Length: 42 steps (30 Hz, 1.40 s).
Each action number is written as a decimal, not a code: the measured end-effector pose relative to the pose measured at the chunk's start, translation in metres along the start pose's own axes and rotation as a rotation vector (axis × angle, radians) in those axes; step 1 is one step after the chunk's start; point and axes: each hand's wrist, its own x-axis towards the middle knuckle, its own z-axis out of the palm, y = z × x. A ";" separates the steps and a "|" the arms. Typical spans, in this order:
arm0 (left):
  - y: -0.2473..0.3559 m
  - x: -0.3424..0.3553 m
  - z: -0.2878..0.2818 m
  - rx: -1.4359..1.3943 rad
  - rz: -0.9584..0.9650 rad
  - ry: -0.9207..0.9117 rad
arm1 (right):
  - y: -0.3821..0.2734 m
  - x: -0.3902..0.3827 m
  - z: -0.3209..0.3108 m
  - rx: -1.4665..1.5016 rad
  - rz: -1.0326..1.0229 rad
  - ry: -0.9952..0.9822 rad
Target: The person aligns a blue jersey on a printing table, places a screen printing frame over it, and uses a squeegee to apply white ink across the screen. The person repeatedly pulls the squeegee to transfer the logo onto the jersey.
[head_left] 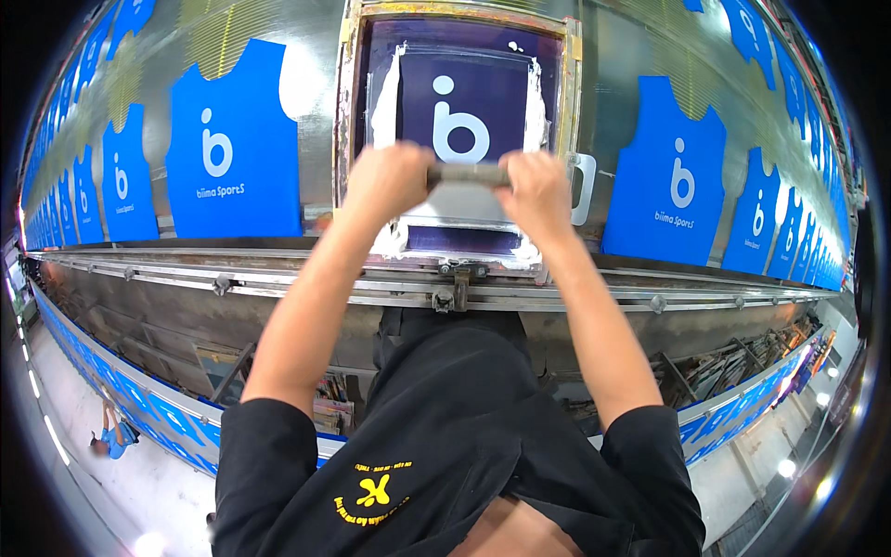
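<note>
Both of my hands grip a squeegee (471, 174) by its bar-like handle, my left hand (392, 181) at one end and my right hand (538, 193) at the other. The squeegee lies across the lower part of a printing screen (473, 67), whose dark purple mesh carries a pale letter-shaped design. Thick white ink (386, 107) is smeared along both sides of the mesh and near its lower corners. A worn, ink-stained frame (345, 102) surrounds the mesh. What lies beneath the screen is hidden.
Blue cut garment panels (246, 121) with white prints lie on the long table to the left, and more panels (661, 181) to the right. A metal rail (371, 295) with a clamp (455, 290) runs along the near edge. Another person (116, 441) is far behind at lower left.
</note>
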 end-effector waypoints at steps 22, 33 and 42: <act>-0.014 0.041 -0.047 0.007 0.064 -0.115 | 0.015 0.032 -0.037 -0.006 -0.058 -0.043; -0.055 0.176 -0.093 0.146 0.097 0.197 | 0.080 0.181 -0.013 0.014 0.072 0.011; -0.017 0.020 -0.009 -0.021 0.121 0.177 | 0.013 0.015 0.000 0.058 -0.056 0.018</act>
